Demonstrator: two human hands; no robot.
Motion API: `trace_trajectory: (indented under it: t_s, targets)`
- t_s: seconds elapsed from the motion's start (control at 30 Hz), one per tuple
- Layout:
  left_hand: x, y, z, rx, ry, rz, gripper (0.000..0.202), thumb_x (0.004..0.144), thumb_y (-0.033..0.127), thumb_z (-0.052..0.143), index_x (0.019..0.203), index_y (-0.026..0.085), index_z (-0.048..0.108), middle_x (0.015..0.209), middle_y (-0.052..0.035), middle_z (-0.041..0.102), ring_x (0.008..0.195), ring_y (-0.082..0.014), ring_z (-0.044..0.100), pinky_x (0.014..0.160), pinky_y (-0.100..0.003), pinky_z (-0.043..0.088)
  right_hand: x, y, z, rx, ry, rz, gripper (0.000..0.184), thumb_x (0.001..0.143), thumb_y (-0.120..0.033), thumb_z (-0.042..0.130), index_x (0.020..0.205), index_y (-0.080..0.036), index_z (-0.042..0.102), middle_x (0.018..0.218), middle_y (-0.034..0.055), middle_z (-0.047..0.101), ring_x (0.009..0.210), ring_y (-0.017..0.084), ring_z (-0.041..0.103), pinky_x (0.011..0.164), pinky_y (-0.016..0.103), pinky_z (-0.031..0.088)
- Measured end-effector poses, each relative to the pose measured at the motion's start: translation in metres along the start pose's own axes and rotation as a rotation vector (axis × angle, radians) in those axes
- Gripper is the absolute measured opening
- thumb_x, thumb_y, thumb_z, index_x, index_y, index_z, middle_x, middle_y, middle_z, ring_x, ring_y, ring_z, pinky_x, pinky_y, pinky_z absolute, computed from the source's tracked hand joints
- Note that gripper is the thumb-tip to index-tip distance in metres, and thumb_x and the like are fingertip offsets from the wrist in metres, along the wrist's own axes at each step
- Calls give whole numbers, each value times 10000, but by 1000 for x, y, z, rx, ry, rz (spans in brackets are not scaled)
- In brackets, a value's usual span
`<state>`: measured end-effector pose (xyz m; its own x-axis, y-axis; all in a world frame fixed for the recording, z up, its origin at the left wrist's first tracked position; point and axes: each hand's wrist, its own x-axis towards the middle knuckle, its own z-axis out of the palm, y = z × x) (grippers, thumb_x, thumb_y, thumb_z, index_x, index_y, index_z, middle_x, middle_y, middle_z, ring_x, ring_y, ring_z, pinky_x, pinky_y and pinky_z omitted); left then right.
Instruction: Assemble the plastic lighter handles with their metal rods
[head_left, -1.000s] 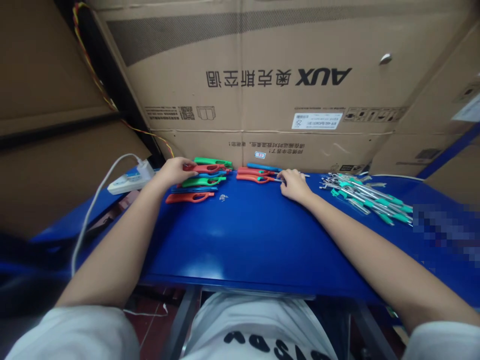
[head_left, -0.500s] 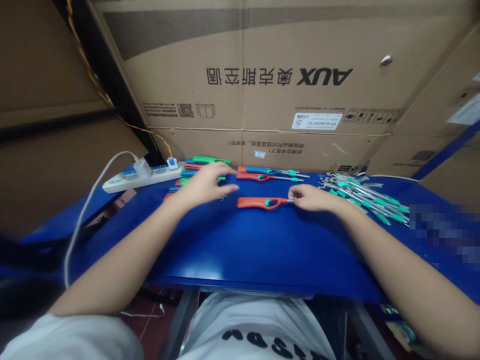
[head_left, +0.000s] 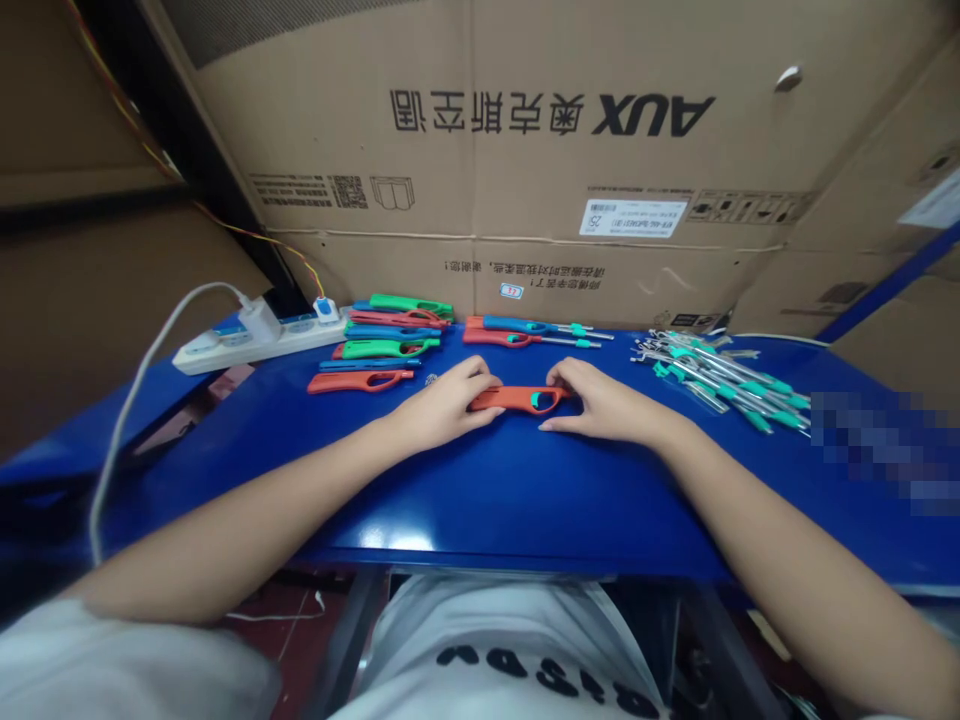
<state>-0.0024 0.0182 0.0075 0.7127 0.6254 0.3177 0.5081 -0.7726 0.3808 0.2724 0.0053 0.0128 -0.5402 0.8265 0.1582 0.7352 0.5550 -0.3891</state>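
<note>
An orange gas lighter point(head_left: 517, 399) with a green trigger lies level over the blue table in front of me. My left hand point(head_left: 450, 405) pinches its rear end between thumb and fingers. Around its front end is my right hand point(head_left: 600, 400), with the fingers on the far side and the thumb stretched out on the near side; its palm hides the metal tube. Just beyond are two lighters with tubes fitted, a blue one point(head_left: 514, 325) and a red one point(head_left: 499, 338).
Several lighter bodies in orange, green and blue, such as an orange one point(head_left: 352, 382), lie at the left. Metal tubes with green parts point(head_left: 735, 385) are heaped at the right. A white power strip point(head_left: 225, 350) stands back left, and a cardboard wall point(head_left: 525, 220) rises behind.
My left hand has come down and right onto the orange lighter's rear end. My right hand has shifted left from the tube to the front of the body. The view has tilted slightly.
</note>
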Motion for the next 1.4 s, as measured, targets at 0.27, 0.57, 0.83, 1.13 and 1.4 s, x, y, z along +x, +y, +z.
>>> trace_trajectory:
  t_s: [0.27, 0.57, 0.83, 1.13, 1.4]
  targets:
    - [-2, 4, 0, 17, 112, 89, 290, 909, 327, 656, 1139, 151, 659, 1003, -64, 555, 884, -185, 589, 793, -301, 503, 6, -8, 14, -50, 167, -60, 415, 802, -424, 760, 1026, -214, 481, 1047, 85, 571, 902, 238, 565, 724, 331, 450]
    - [-3, 5, 4, 37, 195, 149, 289, 911, 309, 668, 1153, 151, 660, 956, -55, 552, 854, -172, 577, 774, -294, 503, 5, -15, 4, -257, 192, -139, 358, 807, -405, 769, 962, -208, 513, 1008, 92, 616, 912, 258, 544, 754, 348, 423]
    - [-2, 13, 2, 34, 195, 129, 263, 910, 301, 656, 1124, 148, 660, 929, -50, 549, 841, -173, 580, 760, -291, 502, 4, -19, 3, -298, 170, -120, 294, 815, -351, 754, 929, -206, 525, 962, 71, 638, 888, 244, 548, 755, 341, 395]
    - [-3, 8, -3, 111, 117, 86, 290, 910, 311, 639, 1152, 152, 652, 998, -75, 595, 887, -198, 610, 779, -304, 507, 2, -22, 6, -292, 113, -22, 339, 791, -382, 745, 924, -208, 486, 942, 76, 649, 857, 253, 579, 776, 346, 384]
    - [0, 3, 2, 68, 53, 26, 223, 927, 312, 623, 1081, 164, 688, 1011, -83, 658, 905, -209, 653, 799, -311, 519, 0, -24, 4, -217, 21, 19, 270, 798, -248, 689, 966, -211, 481, 893, 50, 664, 789, 222, 603, 733, 317, 373]
